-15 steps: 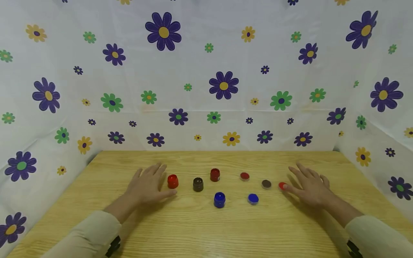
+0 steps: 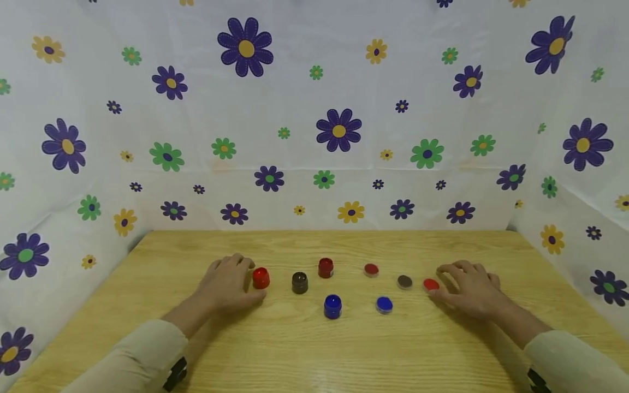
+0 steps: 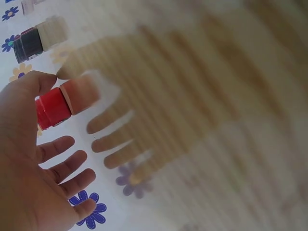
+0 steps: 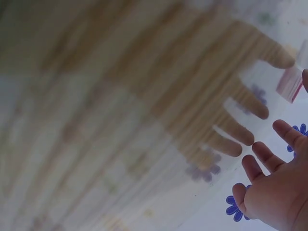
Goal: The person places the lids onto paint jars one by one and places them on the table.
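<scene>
Bright red jar [image 2: 261,278] stood upright on the wooden table [image 2: 314,349], leftmost in the jar group, with the left hand [image 2: 227,284] right beside it: thumb low on the near side, fingers curving over the far side. In the left wrist view the red jar [image 3: 54,108] sat between thumb and fingers; contact looked likely but not a firm grip, fingers only loosely curled. Right hand [image 2: 467,289] rested by the red lid [image 2: 431,284], fingertips at or just touching its edge, fingers bent and relaxed, nothing held. Right wrist view was too blurred for anything beyond spread fingers [image 4: 269,159]. My read on the step: jar and matching lid were being picked together, so pinch the jar low on its wall, keep it level since it looked uncapped, and slide a fingertip under the flat lid's rim rather than pressing it down. Other items: brown jar [image 2: 300,283] just right of the red one, dark red jar [image 2: 326,267] behind, blue jar [image 2: 332,306] in front; lids lay flat to the right, dark red lid [image 2: 371,269], brown lid [image 2: 404,281], blue lid [image 2: 384,304]. Jars were small squat cylinders, glossy, plastic by the look; lids were thin discs. Table was pale wood grain, matte. Backdrop was white floral cloth [image 2: 339,131], slightly creased.
</scene>
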`<action>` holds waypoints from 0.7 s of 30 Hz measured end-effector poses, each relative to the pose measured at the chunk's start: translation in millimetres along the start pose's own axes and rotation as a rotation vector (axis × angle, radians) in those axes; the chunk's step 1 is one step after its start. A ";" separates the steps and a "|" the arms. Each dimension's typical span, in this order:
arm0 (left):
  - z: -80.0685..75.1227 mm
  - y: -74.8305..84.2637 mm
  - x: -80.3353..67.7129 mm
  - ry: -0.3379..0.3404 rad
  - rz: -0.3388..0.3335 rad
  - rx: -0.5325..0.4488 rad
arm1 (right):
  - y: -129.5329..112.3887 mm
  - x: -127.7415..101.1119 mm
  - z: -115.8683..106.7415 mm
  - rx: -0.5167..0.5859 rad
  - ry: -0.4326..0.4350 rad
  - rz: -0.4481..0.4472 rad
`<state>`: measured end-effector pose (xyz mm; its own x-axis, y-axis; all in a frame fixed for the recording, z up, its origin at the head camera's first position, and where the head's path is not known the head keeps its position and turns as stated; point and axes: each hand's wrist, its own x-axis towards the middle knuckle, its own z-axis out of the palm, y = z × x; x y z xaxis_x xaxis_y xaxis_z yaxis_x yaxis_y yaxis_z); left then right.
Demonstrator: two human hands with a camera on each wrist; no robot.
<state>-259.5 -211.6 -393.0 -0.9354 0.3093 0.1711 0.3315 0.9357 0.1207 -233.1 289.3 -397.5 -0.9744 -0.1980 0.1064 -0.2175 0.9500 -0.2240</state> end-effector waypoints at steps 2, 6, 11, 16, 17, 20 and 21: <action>0.7 -0.8 0.7 -0.001 0.001 0.015 | 0.1 0.8 0.9 -0.001 0.007 -0.009; 1.7 -1.1 3.4 -0.005 0.003 0.050 | 1.3 3.1 2.2 -0.013 0.015 -0.012; 2.1 -0.5 2.7 -0.003 -0.001 0.070 | -0.9 6.3 1.6 -0.017 0.009 -0.037; 7.8 1.1 0.2 -0.032 0.005 0.082 | -3.5 2.2 6.7 0.009 -0.018 -0.060; 8.6 1.7 0.1 -0.033 0.003 0.087 | -3.5 1.5 7.3 0.010 -0.016 -0.064; 8.1 3.3 1.5 -0.015 -0.001 0.091 | -2.8 2.1 6.2 0.012 0.005 -0.076; 7.8 3.6 2.3 -0.004 -0.002 0.095 | -2.7 2.9 5.3 0.012 0.013 -0.077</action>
<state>-261.5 -206.2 -399.8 -0.9366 0.3081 0.1667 0.3168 0.9481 0.0274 -235.6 284.8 -401.7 -0.9538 -0.2677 0.1363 -0.2930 0.9289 -0.2265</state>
